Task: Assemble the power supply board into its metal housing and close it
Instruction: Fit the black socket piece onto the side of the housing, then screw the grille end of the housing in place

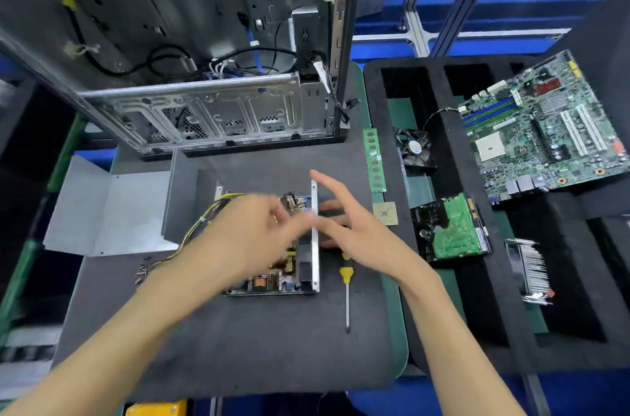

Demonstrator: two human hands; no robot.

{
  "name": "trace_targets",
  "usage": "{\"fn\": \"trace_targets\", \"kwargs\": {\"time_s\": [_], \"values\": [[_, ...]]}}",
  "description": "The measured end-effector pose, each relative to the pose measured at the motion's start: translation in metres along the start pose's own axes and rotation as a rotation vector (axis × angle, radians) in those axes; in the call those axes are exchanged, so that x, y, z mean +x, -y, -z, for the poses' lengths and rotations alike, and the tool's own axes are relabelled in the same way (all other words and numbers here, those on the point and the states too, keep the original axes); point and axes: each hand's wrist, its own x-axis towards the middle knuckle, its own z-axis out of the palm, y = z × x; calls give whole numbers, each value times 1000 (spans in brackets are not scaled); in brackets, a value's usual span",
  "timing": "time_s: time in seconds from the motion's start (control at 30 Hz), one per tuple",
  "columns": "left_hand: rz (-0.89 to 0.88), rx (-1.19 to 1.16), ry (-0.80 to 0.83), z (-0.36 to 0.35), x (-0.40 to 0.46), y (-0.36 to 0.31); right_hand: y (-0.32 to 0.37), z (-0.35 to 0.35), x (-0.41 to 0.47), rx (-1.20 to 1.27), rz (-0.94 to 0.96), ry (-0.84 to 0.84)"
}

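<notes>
Two bare hands hover over the power supply board (272, 274), which sits in its open metal housing (314, 238) near the middle of the dark grey mat (238, 340). The left hand (254, 228) is blurred above the board, its fingers bent toward the housing's upright right wall; whether it pinches anything I cannot tell. The right hand (354, 228) is just right of that wall with its fingers spread and straight, grasping nothing. A bundle of yellow and black wires (201, 228) runs from the board's far left corner toward a few small screws (141, 272) lying on the mat at the left. The housing cover (109, 207), a folded grey sheet, lies flat at the left, apart from the housing. A yellow-handled screwdriver (346, 293) lies on the mat just right of the housing, tip pointing near. Farther right on the mat are a green memory stick (374, 160) and a square processor chip (385, 213). An open computer case (211, 74) stands at the far side. On the black foam tray (453, 330) at the right rest a small fan (414, 148), a hard drive (450, 228), a motherboard (545, 129) and a finned heatsink (531, 269)
</notes>
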Motion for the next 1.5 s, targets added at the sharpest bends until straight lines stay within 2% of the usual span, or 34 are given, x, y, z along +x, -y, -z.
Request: {"fn": "trace_targets", "kwargs": {"time_s": [0.07,0.17,0.23,0.53,0.77,0.9,1.07,1.2,1.3,1.37,1.5], "values": [[33,113,97,-35,-25,2,-2,-2,2,36,-8,-7],[20,249,-147,-73,-34,0,-3,-4,5,43,-41,-28],[18,214,-271,-79,-30,-1,-3,-6,6,41,-59,-26],[-24,100,-393,-83,-37,1,-1,-23,-3,35,-85,-112],[-17,-32,-492,-65,-59,14,6,-36,-11,84,-89,-84],[-10,-202,-458,-43,-71,20,20,-44,-15,104,-33,-55],[-84,-501,-378,-22,-89,27,31,-53,-22,255,-15,-78],[-143,-555,-371,-16,-101,24,38,-60,-24,379,-50,-75],[-181,-609,-350,-15,-111,15,45,-69,-32,596,-136,-58],[-217,-634,-327,-15,-115,9,45,-69,-39,708,-128,-64],[-226,-810,-279,-16,-113,7,48,-61,-47,735,-84,-102]]}}
